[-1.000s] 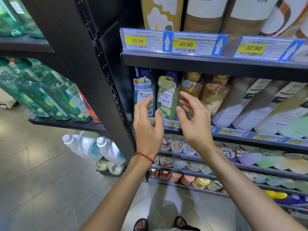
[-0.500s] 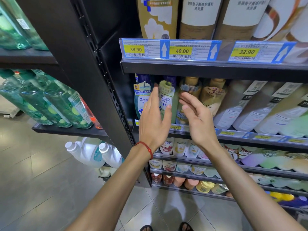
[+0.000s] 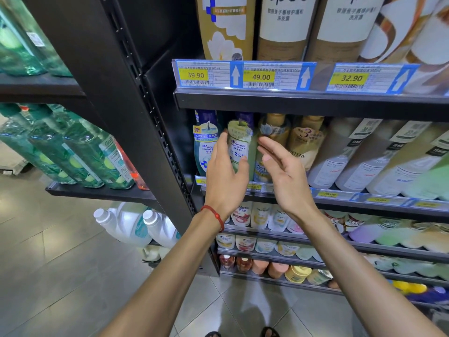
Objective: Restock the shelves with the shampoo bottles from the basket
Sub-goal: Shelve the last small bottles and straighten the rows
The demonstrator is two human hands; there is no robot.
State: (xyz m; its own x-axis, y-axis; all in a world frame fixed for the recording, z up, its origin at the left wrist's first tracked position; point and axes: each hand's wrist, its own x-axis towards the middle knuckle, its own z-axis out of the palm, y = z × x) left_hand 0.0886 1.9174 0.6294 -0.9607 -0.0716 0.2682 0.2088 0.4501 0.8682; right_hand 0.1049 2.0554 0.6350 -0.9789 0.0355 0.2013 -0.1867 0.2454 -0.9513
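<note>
Black shelf (image 3: 340,196) in front of me, blue-and-white bottle (image 3: 203,144) at nine o'clock, green bottle (image 3: 239,144) beside it, gold bottles (image 3: 305,142) at twelve, white bottles (image 3: 345,154) toward three.

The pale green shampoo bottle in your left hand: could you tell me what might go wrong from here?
The pale green plastic shampoo bottle stands tight between a blue-and-white bottle and a gold-capped bottle; the left hand gripping it could tip either. The open right hand might knock the gold-capped one.

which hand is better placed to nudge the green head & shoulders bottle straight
Probably left. The left hand curls round the green bottle, fingers at its left side, thumb across its front; the right hand is open beside it.
</note>
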